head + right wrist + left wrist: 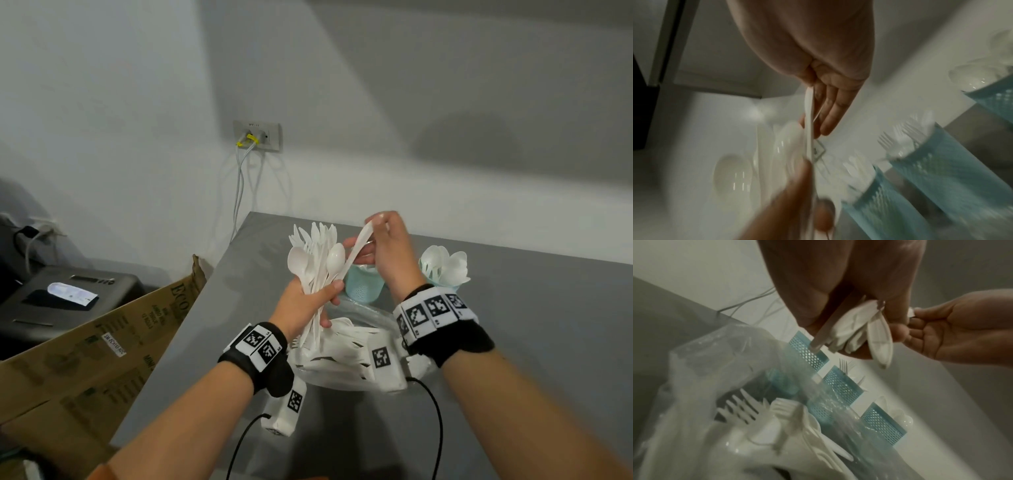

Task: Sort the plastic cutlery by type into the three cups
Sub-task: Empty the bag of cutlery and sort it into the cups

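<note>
My left hand (327, 301) grips a fanned bunch of white plastic spoons, forks and knives (315, 253), heads up, above the grey table (548, 325). My right hand (370, 233) pinches one long white piece (356, 246), apparently a knife, by its top end, beside the bunch. Three teal mesh cups stand in a row: one with knives (879, 203), one with forks (941, 162), one with spoons (992, 97). In the head view I see the near cup (363, 287) under the hands and the spoon cup (426, 274) at the right; my right hand hides the third.
A clear plastic bag (346, 349) with several more white utensils lies on the table under my wrists. The table's left edge drops to a cardboard box (102, 342) and a dark machine (61, 298). Cables hang from a wall socket (257, 135).
</note>
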The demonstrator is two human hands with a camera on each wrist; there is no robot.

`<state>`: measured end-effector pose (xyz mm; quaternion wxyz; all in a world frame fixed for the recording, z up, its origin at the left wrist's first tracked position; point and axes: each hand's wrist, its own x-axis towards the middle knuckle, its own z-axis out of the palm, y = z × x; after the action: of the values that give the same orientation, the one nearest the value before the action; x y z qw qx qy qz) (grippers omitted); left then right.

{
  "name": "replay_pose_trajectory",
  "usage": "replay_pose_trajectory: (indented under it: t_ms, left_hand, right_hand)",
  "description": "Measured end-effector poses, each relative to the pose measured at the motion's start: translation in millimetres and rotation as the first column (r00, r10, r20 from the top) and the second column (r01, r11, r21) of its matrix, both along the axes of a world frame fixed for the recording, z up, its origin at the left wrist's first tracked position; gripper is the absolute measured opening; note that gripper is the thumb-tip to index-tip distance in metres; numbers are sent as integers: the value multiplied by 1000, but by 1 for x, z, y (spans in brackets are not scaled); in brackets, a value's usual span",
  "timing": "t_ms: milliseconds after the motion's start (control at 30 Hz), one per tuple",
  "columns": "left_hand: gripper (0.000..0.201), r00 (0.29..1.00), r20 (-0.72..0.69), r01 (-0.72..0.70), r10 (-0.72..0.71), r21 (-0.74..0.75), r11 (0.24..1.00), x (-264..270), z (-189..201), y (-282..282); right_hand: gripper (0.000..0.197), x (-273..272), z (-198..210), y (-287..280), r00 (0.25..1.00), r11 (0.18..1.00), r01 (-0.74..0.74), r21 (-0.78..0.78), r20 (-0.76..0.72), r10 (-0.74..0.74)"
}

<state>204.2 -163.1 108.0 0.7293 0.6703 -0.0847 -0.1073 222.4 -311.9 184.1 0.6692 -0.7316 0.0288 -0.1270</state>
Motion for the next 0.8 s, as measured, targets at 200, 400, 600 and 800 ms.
replay_pose_trajectory:
  t_ms: [200, 400, 600, 800]
  left_hand:
    - [20, 997, 22, -82, 80, 94, 992, 9, -2, 3]
    - [26, 971, 125, -221, 202, 160, 962, 19, 4, -7]
    - [34, 969, 172, -193, 176, 86, 977, 26, 12, -9]
    - [37, 981, 119, -157, 153, 22, 987, 38, 14, -12]
  right_hand:
    - [25, 5, 40, -16, 985, 991, 120, -65, 134, -110]
    - [38, -8, 15, 12, 991, 935, -133, -330, -47, 124]
    - [13, 1, 2, 8, 999, 960, -50, -274, -5, 50]
    - [13, 17, 11, -7, 998, 965, -11, -263, 54, 26]
